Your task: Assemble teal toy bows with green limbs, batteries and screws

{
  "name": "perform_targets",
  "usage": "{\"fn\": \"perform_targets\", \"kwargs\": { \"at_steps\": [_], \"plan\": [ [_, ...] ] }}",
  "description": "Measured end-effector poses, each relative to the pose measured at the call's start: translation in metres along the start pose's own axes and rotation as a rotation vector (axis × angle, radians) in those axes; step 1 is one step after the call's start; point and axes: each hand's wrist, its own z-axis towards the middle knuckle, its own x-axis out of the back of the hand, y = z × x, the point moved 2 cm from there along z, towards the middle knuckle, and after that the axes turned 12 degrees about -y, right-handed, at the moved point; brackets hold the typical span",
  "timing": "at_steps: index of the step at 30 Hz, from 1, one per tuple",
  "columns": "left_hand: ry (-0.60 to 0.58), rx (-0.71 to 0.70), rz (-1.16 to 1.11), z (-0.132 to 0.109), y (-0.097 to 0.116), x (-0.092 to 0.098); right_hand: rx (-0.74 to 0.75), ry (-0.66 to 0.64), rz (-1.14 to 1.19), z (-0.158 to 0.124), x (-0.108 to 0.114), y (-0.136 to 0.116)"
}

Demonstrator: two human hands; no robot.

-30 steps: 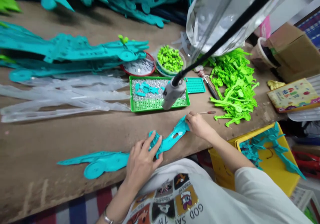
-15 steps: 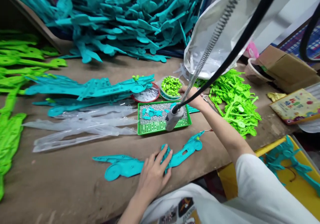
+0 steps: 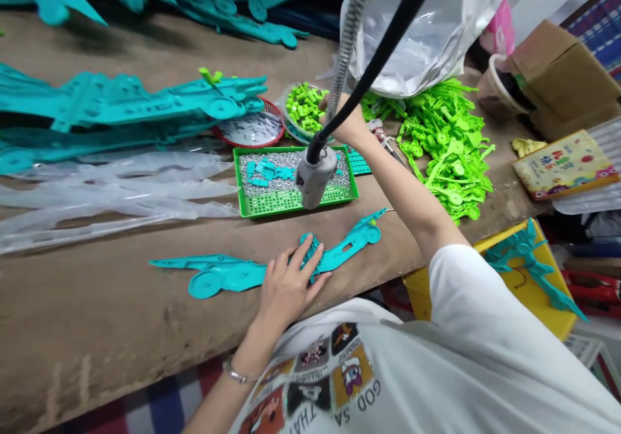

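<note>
Turquoise part [image 3: 242,275] under splayed left grip [image 3: 288,284] seemingly has one peg [image 3: 373,222] fitted; loose pegs [image 3: 301,106] remain beside right grip [image 3: 352,125], hold unclear.

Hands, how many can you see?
2. The left hand rests on the long teal part. The right hand is at the bowl of green bits, partly hidden behind the black cable.
</note>
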Motion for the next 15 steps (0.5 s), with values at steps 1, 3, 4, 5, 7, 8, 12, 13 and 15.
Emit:
{"fn": "perform_targets", "kwargs": {
  "at_steps": [1, 3, 4, 5, 7, 8, 12, 13, 15],
  "plan": [
    [0.002, 0.001, 0.005, 0.0, 0.0, 0.0, 0.006, 0.042, 0.015, -0.018, 0.007, 0.004],
    [-0.003, 0.007, 0.011, 0.001, 0.001, 0.0, 0.021, 0.065, 0.044, -0.067, 0.02, 0.007],
    [-0.012, 0.013, 0.01, 0.001, 0.003, 0.001, 0.034, 0.044, 0.071, -0.096, 0.025, 0.004],
    [-0.024, 0.02, 0.005, 0.001, 0.005, 0.002, 0.068, -0.021, 0.111, -0.124, 0.026, -0.002],
    [-0.039, 0.027, -0.016, 0.0, 0.009, 0.003, 0.161, -0.185, 0.257, -0.174, 0.022, -0.021],
    [-0.04, 0.032, -0.032, 0.0, 0.01, 0.003, 0.236, -0.278, 0.366, -0.194, 0.015, -0.034],
    [-0.041, 0.063, -0.102, 0.001, 0.012, -0.007, 0.463, -0.297, 0.644, -0.217, -0.026, -0.105],
    [-0.045, 0.079, -0.118, 0.001, 0.012, -0.012, 0.495, -0.274, 0.654, -0.212, -0.04, -0.125],
    [-0.039, 0.136, -0.147, 0.001, 0.013, -0.02, 0.524, -0.247, 0.641, -0.197, -0.067, -0.162]
  ]
}}
